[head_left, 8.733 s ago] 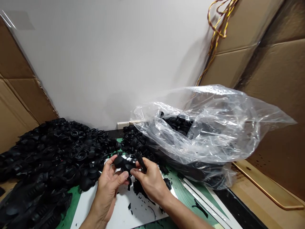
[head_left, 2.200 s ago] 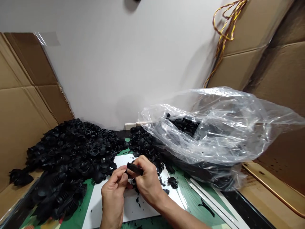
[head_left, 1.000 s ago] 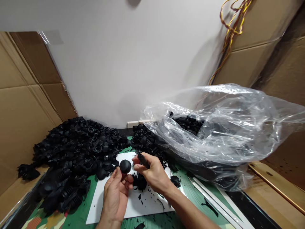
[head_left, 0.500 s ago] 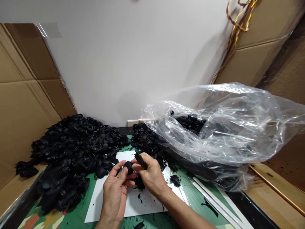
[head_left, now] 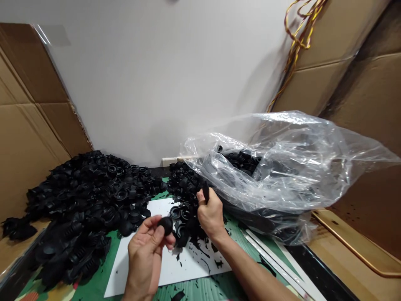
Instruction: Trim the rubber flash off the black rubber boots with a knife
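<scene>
My left hand [head_left: 147, 251] pinches a rounded black rubber part [head_left: 165, 225] between thumb and fingers, above the white board [head_left: 175, 267]. To its right, my right hand [head_left: 211, 211] is closed around a dark strip of rubber scrap [head_left: 206, 192], whose tip sticks up past the thumb. The two hands are apart. Between them, several black ribbed rubber parts with ring-shaped ends [head_left: 176, 212] lie on the board's far part. Thin black shreds [head_left: 203, 248] are scattered over the board near my right wrist.
A large heap of black rubber parts [head_left: 94, 184] fills the left side against cardboard [head_left: 28, 125]. A clear plastic bag [head_left: 291, 167] holding more black parts stands at right. White strips [head_left: 272, 263] lie on the green mat [head_left: 200, 290]. Yellow-brown twisted wires [head_left: 294, 54] hang at upper right.
My right hand has moved away from my left, up and to the right, with the scrap in it. The left hand still holds the rounded part. The view has shifted slightly.
</scene>
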Action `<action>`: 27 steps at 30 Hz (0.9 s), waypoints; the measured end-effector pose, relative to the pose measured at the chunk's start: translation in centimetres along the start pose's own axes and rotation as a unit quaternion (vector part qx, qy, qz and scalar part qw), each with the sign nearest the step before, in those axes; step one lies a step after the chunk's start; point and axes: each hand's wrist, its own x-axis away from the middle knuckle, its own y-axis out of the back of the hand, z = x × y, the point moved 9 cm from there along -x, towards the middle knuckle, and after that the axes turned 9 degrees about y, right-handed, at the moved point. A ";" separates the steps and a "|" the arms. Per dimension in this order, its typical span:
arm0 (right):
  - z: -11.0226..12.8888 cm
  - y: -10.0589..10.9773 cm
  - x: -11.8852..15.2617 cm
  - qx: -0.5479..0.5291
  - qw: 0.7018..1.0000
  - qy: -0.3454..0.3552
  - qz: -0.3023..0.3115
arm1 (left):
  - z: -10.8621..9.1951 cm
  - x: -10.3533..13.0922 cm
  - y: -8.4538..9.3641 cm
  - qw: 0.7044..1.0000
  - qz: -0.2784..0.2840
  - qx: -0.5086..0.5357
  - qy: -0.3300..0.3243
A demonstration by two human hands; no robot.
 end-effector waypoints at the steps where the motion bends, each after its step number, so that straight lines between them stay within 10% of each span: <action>1: 0.3 -0.1 -0.3 -0.012 1.000 0.019 0.019 | 0.0 -0.2 0.2 1.000 -0.006 0.013 0.003; 11: 6.1 -3.1 2.7 -0.218 0.955 0.124 0.160 | 0.4 -0.5 0.8 0.998 -0.010 0.060 0.021; 21: 6.9 -2.9 4.4 -0.190 0.960 0.179 0.097 | 1.1 -0.6 0.7 0.997 -0.007 0.055 0.050; 27: 4.3 -2.4 2.7 -0.154 0.982 0.076 0.072 | 0.3 0.2 0.0 1.000 0.013 -0.009 0.010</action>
